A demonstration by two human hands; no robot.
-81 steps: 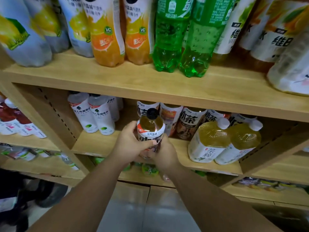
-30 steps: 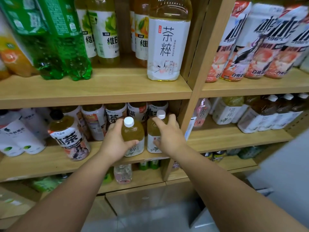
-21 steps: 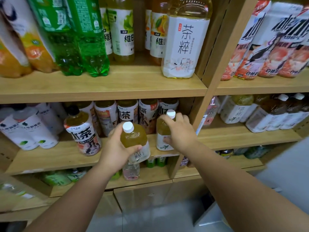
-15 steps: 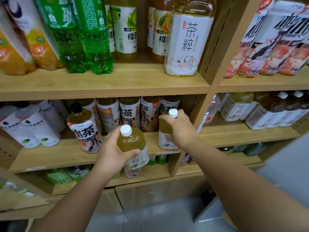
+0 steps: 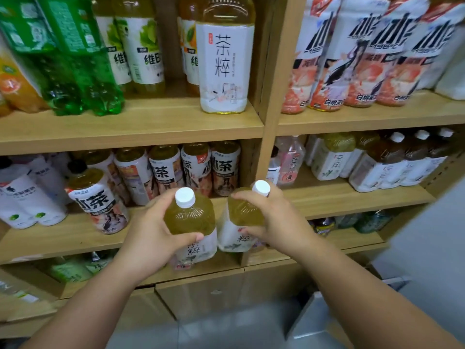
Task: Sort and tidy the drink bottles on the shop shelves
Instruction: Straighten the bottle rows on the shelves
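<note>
Drink bottles with white caps, two of them, sit in the lower centre of the frame, side by side and almost touching, in front of the middle shelf edge. The left hand grips the left tea bottle, fingers behind it and thumb curled across its label. The right hand wraps the right tea bottle from the side; whether its base rests on the shelf cannot be told.

Just behind them stands a row of five brown-tea bottles, and left of those one black-capped bottle. The upright divider rises close behind the right hand. On the upper shelf are two green bottles at upper left, one large tea bottle at top centre and four peach-label bottles at upper right.
</note>
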